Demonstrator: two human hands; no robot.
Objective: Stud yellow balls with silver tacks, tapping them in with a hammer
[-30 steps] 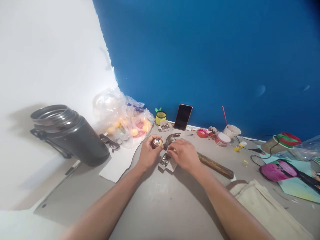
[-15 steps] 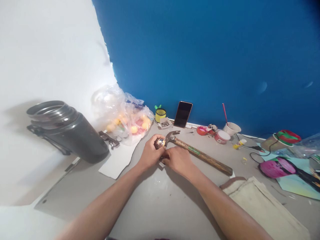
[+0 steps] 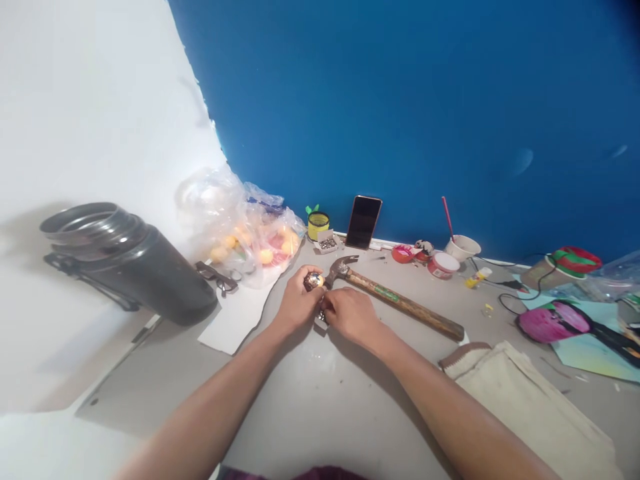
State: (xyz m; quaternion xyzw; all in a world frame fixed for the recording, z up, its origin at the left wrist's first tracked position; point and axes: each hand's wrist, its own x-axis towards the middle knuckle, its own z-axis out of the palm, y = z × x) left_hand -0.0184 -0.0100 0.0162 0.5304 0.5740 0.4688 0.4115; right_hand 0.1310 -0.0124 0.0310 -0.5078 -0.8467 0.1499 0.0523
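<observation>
- while holding the ball [image 3: 313, 281] in the curled left hand [image 3: 299, 301], beside the hammer [image 3: 395, 296]
- bending the right hand [image 3: 353, 315] nearly closed over the part-hidden box [image 3: 321, 325]
- cannot tell whether pinching anything there

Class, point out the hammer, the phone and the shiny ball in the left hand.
Hammer [image 3: 404, 303], head view: on the wooden handle.
Phone [image 3: 364, 223], head view: on its dark screen.
Shiny ball [image 3: 313, 281], head view: on its uncovered side.

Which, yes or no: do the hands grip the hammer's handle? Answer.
No: the hammer lies on the table, its handle in plain view, ungripped.
</observation>
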